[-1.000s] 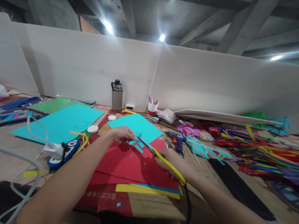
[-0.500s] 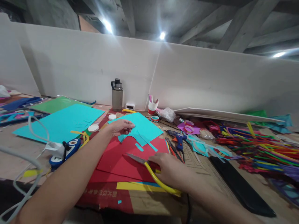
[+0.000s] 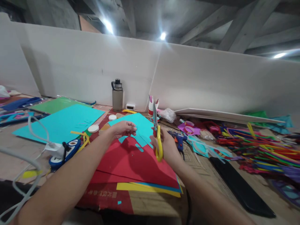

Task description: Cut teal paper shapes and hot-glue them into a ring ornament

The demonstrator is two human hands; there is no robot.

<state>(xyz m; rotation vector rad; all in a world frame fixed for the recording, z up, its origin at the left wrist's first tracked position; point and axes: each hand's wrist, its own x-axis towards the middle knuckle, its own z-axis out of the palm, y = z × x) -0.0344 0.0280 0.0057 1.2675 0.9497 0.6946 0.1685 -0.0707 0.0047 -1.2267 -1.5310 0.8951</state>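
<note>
My right hand [image 3: 165, 143] grips yellow-handled scissors [image 3: 159, 143], raised over the right edge of the cyan sheet with the blades pointing up. Over the middle of the cyan sheet [image 3: 138, 120] is my left hand [image 3: 125, 128], its fingers pinched together; what they hold, if anything, is too small to name. The cyan sheet lies on red paper [image 3: 138, 165], with a small cyan strip [image 3: 139, 147] near its lower edge. Yellow paper [image 3: 147, 188] and blue paper stick out from under the red.
Left: a large cyan sheet [image 3: 63, 122], white lids [image 3: 93, 128] and a cabled blue device [image 3: 67, 153]. Behind: a bottle [image 3: 117, 98] and a pen cup [image 3: 152, 107]. Right: a glue gun [image 3: 180, 140], a black case [image 3: 241, 184] and colourful pipe cleaners [image 3: 264, 147].
My right hand has lifted the scissors up and away from the red paper, and the blades have turned from pointing left to pointing up. My left hand has shifted very slightly.
</note>
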